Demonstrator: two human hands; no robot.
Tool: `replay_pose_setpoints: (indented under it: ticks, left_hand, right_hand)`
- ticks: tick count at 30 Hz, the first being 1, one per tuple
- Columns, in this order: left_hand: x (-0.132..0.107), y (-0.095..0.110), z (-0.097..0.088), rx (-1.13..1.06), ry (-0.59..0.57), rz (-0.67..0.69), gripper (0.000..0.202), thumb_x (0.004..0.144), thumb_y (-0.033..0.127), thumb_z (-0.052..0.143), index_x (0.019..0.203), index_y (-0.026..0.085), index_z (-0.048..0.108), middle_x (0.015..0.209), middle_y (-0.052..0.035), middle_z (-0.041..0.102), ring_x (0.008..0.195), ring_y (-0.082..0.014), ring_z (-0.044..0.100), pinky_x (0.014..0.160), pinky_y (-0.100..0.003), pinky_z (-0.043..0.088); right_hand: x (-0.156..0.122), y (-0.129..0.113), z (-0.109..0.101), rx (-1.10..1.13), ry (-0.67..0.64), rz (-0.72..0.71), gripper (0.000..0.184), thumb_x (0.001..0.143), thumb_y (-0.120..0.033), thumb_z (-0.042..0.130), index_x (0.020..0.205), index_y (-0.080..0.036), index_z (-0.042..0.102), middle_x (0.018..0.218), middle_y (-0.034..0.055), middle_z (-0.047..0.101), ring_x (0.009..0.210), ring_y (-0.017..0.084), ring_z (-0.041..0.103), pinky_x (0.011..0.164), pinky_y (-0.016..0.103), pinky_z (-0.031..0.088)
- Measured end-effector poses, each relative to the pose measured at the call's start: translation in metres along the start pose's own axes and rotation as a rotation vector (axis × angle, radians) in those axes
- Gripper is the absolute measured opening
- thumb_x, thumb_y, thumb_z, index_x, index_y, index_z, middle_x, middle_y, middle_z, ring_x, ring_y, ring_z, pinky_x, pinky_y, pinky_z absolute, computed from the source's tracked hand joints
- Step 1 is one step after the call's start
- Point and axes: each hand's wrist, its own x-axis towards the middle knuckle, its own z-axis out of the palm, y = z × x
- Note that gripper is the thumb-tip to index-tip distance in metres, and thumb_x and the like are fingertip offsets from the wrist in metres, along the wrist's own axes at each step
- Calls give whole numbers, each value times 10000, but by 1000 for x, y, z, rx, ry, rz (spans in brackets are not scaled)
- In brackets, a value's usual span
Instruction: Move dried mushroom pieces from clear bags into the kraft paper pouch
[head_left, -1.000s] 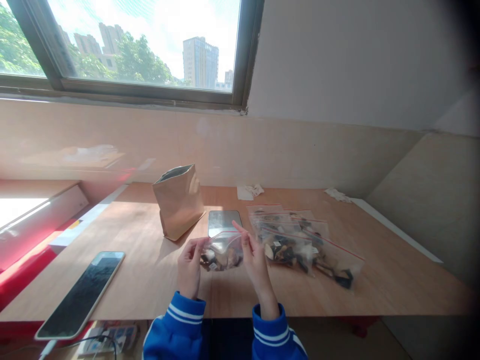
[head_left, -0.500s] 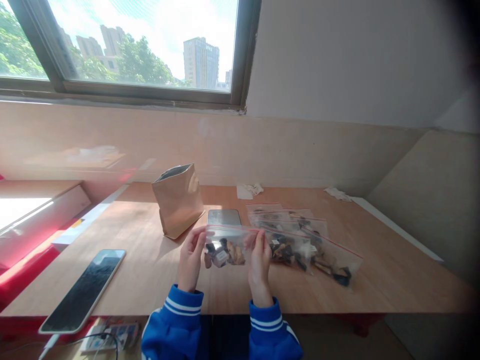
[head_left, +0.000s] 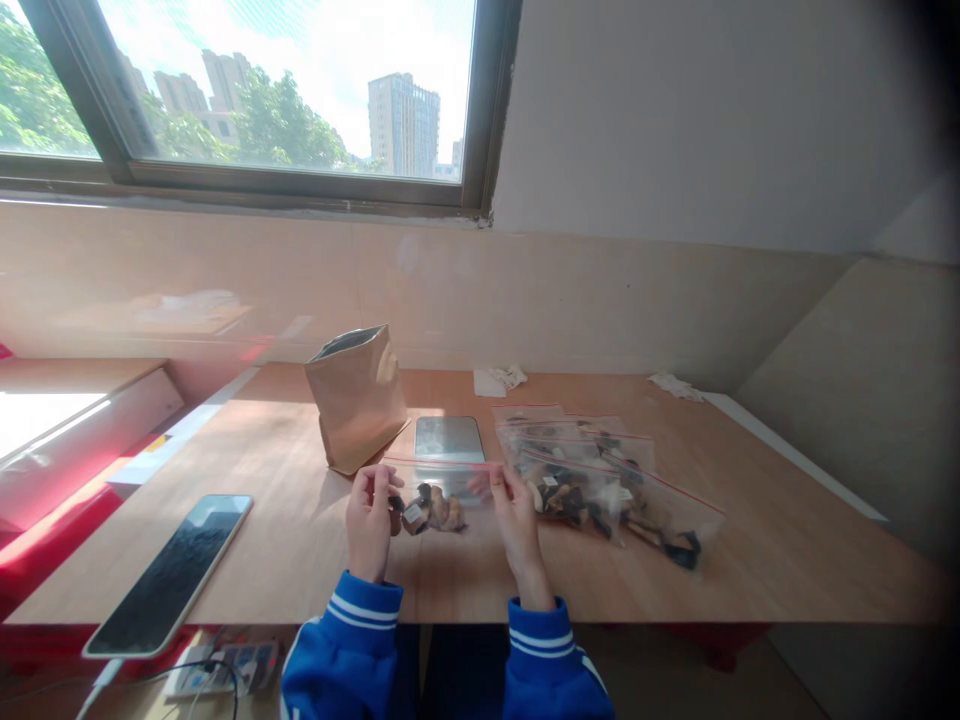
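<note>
Both hands hold a small clear zip bag [head_left: 439,490] with a red seal strip just above the wooden table [head_left: 787,540]. Dark and tan dried pieces lie in its lower part. My left hand [head_left: 370,520] pinches the bag's left edge. My right hand [head_left: 510,505] pinches its right top corner. The bag hangs flat and upright between them, in front of a small metal scale [head_left: 448,438].
Several filled zip bags [head_left: 600,475] lie overlapping to the right. An open brown paper pouch [head_left: 357,398] stands behind the hands. A tablet [head_left: 172,572] rests at the left front edge, a power strip [head_left: 217,668] below it. Crumpled tissues [head_left: 499,380] lie by the wall.
The zip bag was turned from a bunched tilt to flat and upright, then lowered slightly and shifted left. Both hands moved apart to its side edges.
</note>
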Motion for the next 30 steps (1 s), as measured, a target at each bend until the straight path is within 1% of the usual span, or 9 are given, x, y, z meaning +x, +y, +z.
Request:
replay_pose_setpoints:
  ticks: [4, 7, 10, 15, 18, 20, 24, 27, 30]
  left_hand:
    - [6, -13, -7, 2, -145, -39, 340, 828, 503, 557, 857, 166, 586, 781, -27, 644, 687, -144, 597, 591, -243, 456]
    - [10, -25, -14, 29, -193, -29, 346, 821, 488, 576, 940, 164, 604, 766, -25, 656, 720, -152, 608, 659, -256, 458]
    - [11, -32, -18, 62, -191, -6, 338, 819, 473, 591, 975, 174, 612, 774, -25, 669, 777, -165, 624, 731, -274, 459]
    - [13, -35, -21, 120, -126, 28, 327, 808, 464, 612, 958, 177, 652, 908, -62, 701, 905, -202, 634, 818, -311, 462]
    - [16, -36, -24, 140, -136, 41, 333, 794, 462, 628, 951, 173, 681, 974, -74, 704, 938, -215, 630, 829, -322, 471]
    - [18, -37, -27, 148, -153, 39, 336, 788, 460, 633, 955, 174, 692, 991, -75, 706, 954, -222, 628, 832, -325, 477]
    - [19, -37, -33, 171, -166, 30, 337, 784, 463, 634, 953, 180, 707, 998, -72, 714, 960, -227, 630, 839, -330, 482]
    - [17, -33, -34, 195, -162, 48, 332, 781, 462, 635, 945, 185, 716, 995, -69, 718, 957, -227, 633, 846, -329, 479]
    - [14, -28, -33, 231, -141, 69, 314, 773, 460, 642, 919, 193, 720, 968, -60, 723, 927, -218, 641, 832, -321, 479]
  right_hand:
    - [1, 12, -7, 3, 2, 38, 436, 812, -585, 578, 892, -173, 696, 741, 85, 728, 696, 226, 664, 680, 333, 511]
    - [2, 21, -13, -16, 2, 63, 424, 755, -576, 649, 863, -168, 691, 754, 94, 737, 746, 247, 681, 694, 338, 509]
    - [2, 25, -18, -46, -18, 62, 408, 749, -556, 667, 873, -170, 700, 797, 98, 744, 778, 248, 684, 698, 335, 506]
    - [0, 23, -25, -28, -154, 71, 363, 788, -502, 659, 975, -197, 721, 917, 88, 752, 896, 244, 687, 819, 353, 506]
    - [0, 23, -25, -40, -122, 50, 377, 817, -515, 617, 990, -198, 727, 911, 86, 753, 880, 242, 687, 824, 357, 507]
    - [1, 23, -25, -64, -103, 38, 416, 834, -537, 581, 1022, -194, 723, 905, 87, 753, 827, 234, 680, 781, 351, 516]
    - [1, 25, -24, -123, -117, -3, 484, 873, -566, 492, 1085, -186, 702, 901, 88, 749, 741, 213, 646, 697, 335, 517]
    - [0, 25, -22, -153, -91, -38, 476, 878, -556, 484, 1057, -171, 700, 887, 91, 746, 711, 207, 636, 687, 334, 512]
    - [-2, 23, -19, -174, -40, -58, 428, 877, -527, 498, 998, -167, 695, 864, 86, 739, 717, 209, 644, 703, 340, 514]
